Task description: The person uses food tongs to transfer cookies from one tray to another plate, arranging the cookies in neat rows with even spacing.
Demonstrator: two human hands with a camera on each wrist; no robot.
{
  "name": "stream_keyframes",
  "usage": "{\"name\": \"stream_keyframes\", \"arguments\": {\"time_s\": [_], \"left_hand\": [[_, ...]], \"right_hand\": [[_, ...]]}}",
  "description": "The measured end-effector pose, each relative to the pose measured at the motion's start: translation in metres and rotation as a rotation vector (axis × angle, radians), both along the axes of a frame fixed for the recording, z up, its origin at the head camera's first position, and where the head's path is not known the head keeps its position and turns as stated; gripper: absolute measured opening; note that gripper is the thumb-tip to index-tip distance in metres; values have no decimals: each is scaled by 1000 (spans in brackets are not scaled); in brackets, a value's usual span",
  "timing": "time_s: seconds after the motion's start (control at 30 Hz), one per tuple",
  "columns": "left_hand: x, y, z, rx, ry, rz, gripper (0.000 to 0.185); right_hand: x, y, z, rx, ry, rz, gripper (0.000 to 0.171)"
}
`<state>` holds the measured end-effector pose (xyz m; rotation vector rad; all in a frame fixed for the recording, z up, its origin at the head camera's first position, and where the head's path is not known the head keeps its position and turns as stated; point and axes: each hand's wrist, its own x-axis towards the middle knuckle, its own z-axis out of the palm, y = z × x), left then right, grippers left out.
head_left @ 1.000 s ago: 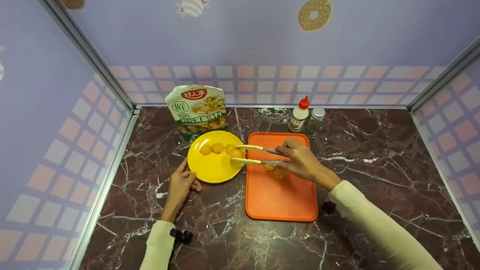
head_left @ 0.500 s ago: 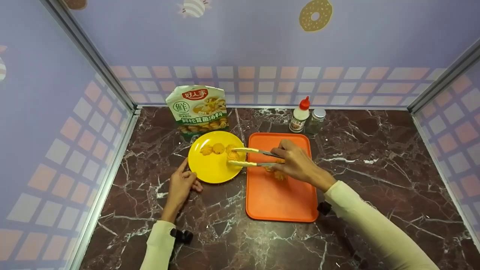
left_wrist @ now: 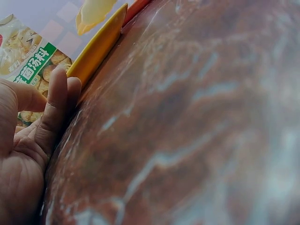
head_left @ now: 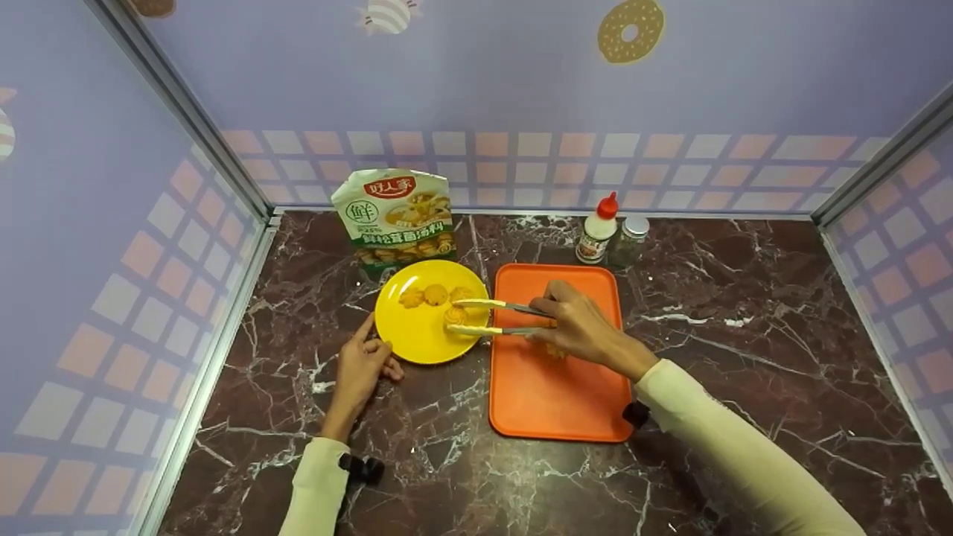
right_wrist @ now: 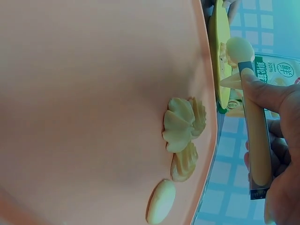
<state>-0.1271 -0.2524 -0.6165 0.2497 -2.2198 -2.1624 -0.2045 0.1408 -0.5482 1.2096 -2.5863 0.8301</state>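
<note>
My right hand (head_left: 584,324) grips a pair of tongs (head_left: 484,330) with pale yellow tips, reaching left from over the orange tray (head_left: 558,402) to the yellow plate (head_left: 417,339). A round swirled cookie (head_left: 455,317) lies between the tong tips, over the plate's right half. Behind it on the plate are more cookies (head_left: 435,295). At the plate's left rim, my left hand (head_left: 359,366) touches the edge with its fingertips, fingers relaxed. Several cookies (right_wrist: 178,124) lie on the tray, partly hidden under the right hand in the head view.
Behind the plate stands a green and white food pouch (head_left: 394,212). A red-capped squeeze bottle (head_left: 595,231) and a small glass jar (head_left: 631,242) stand behind the tray. Patterned walls enclose the dark marbled table (head_left: 447,476) at the back and sides.
My right hand has moved the tongs left and slightly toward me, carrying the round cookie further over the plate. The left hand has stayed at the rim.
</note>
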Motion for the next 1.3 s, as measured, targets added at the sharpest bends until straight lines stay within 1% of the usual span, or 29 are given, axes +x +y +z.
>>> {"name": "stream_keyframes", "arguments": {"time_s": [0.23, 0.4, 0.53, 0.8, 0.97, 1.13, 1.3], "left_hand": [[0, -1, 1, -19, -2, -8, 74], [1, -1, 3, 7, -9, -10, 73], [0, -1, 3, 13, -12, 0, 72], [-1, -1, 2, 10, 6, -13, 73], [-1, -1, 0, -2, 18, -16, 74], [1, -1, -1, -17, 13, -9, 74], [1, 0, -1, -7, 4, -6, 74]], "right_hand": [[-4, -10, -1, 24, 24, -2, 39], [-8, -19, -1, 30, 63, 15, 34], [-11, -26, 0, 38, 74, 23, 34], [-14, -38, 0, 53, 46, 18, 37], [-18, -45, -2, 61, 15, 27, 36], [-19, -55, -3, 75, -4, 27, 37], [-21, -65, -2, 83, -34, 30, 37]]}}
